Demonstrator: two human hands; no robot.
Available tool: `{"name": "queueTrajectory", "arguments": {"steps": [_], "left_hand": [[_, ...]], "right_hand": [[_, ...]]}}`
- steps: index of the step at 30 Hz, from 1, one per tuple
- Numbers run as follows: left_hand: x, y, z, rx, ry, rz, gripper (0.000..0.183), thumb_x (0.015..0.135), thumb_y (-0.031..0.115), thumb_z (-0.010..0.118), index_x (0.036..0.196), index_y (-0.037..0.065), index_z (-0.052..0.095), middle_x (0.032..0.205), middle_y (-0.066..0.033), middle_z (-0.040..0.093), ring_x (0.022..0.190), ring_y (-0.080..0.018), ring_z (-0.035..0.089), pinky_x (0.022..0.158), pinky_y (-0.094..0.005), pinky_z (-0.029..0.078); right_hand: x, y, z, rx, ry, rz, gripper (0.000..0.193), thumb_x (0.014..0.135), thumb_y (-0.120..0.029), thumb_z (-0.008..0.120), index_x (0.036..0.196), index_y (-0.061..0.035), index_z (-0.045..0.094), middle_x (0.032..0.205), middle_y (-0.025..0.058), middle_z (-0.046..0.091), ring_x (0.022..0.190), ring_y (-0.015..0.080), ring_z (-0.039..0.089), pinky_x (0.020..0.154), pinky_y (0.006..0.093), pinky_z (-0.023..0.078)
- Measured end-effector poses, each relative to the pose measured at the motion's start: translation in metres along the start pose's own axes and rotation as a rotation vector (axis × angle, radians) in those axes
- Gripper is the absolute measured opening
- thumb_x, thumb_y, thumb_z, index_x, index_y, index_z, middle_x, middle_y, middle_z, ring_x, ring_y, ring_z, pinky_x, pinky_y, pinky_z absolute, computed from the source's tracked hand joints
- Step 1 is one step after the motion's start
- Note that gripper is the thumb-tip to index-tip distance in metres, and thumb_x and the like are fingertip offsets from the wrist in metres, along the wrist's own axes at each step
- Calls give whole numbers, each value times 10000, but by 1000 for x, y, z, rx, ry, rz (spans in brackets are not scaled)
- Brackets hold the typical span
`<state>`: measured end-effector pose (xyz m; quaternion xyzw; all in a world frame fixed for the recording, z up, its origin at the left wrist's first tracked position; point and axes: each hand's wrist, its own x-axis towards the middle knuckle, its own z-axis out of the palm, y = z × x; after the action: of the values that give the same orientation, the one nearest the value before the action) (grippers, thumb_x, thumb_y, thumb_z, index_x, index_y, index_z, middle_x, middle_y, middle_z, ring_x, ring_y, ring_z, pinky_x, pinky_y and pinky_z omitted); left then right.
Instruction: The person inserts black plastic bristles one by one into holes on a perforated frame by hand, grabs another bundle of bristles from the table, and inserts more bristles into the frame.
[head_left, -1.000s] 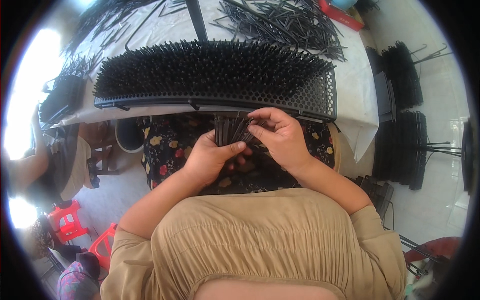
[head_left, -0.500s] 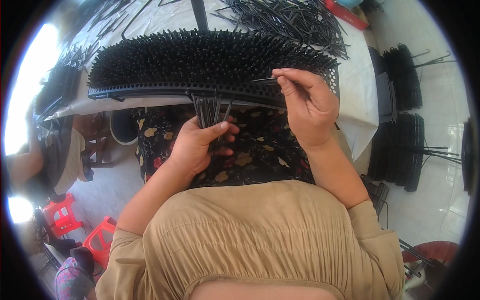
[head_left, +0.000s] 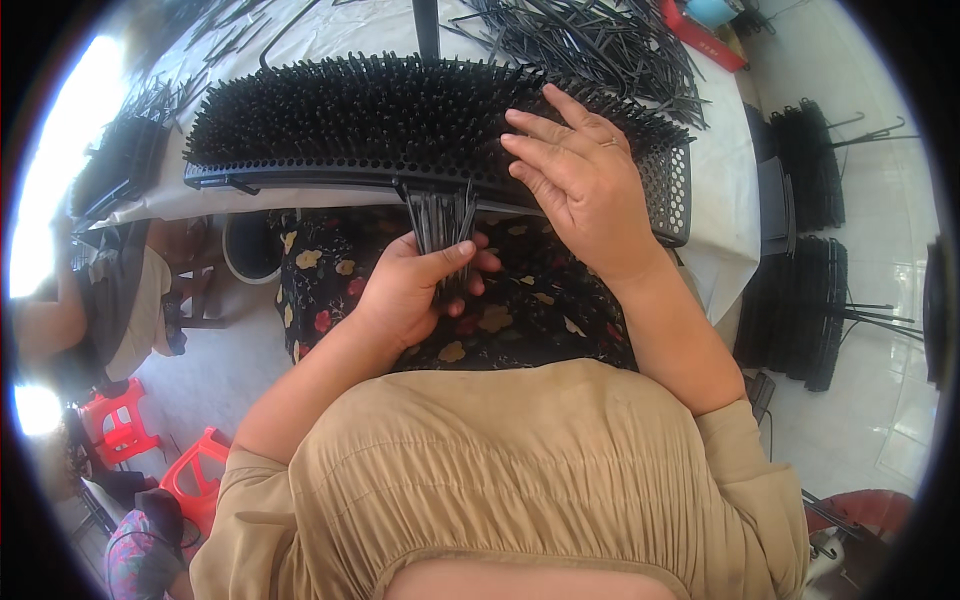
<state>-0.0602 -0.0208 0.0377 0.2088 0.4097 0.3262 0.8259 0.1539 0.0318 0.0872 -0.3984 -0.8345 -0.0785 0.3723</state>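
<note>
A long black perforated panel [head_left: 668,205] lies at the table's near edge, with dense rows of upright black sticks [head_left: 350,110] standing in its holes. Bare holes show along its front rim and right end. My left hand [head_left: 400,292], in front of the panel, is closed round a bundle of thin black sticks [head_left: 440,222] pointing away from me. My right hand [head_left: 595,190] is over the panel's right part, fingers stretched out and apart at the standing sticks. I see nothing held in it.
A heap of loose black sticks [head_left: 590,45] lies at the back of the white-covered table [head_left: 725,180], near a red tray [head_left: 703,38]. Dark racks [head_left: 805,310] stand on the right. On the left are red stools [head_left: 195,480] and another person's arm [head_left: 52,325].
My right hand has gone from pinching one thin stick to spreading its fingers over the panel, and that stick is out of sight. The left hand still grips its bundle.
</note>
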Motion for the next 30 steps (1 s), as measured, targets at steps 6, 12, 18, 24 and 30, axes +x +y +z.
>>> {"name": "queueTrajectory", "arguments": {"steps": [6,12,18,24,30], "left_hand": [[-5,-2,4,33,-33,93,170,921,118,670,1054,20,629,864,-117,695,642,-139,605,463,-219,412],[-1,-5,15,150,-58,49,165,907,115,699,1055,68,642,847,-65,695,650,-102,607,465,-205,415],[-9,3,28,87,-4,-38,225,931,94,650,1150,53,622,930,-93,700,739,-169,666,503,-250,519],[-6,6,32,188,28,-30,246,952,109,619,1186,35,602,1011,-129,701,756,-213,702,487,-280,538],[7,17,16,103,32,-74,292,933,90,610,1195,-32,565,1041,-194,689,834,-268,716,543,-303,568]], "right_hand": [[-20,-40,-16,671,-107,696,290,827,25,715,1106,-39,673,970,105,709,860,196,699,721,274,546],[-37,-42,-5,1165,-288,979,335,864,37,678,1180,-15,583,930,61,676,827,102,645,724,233,526],[-41,-44,-7,1195,-64,1079,199,874,32,669,1066,11,622,898,58,680,793,94,640,685,226,520],[-42,-36,-21,1117,-35,1104,166,888,27,669,1051,11,643,924,72,696,804,108,655,688,235,547],[-45,-2,-24,712,368,612,194,873,56,687,1059,17,646,971,106,724,855,135,687,742,229,552]]}}
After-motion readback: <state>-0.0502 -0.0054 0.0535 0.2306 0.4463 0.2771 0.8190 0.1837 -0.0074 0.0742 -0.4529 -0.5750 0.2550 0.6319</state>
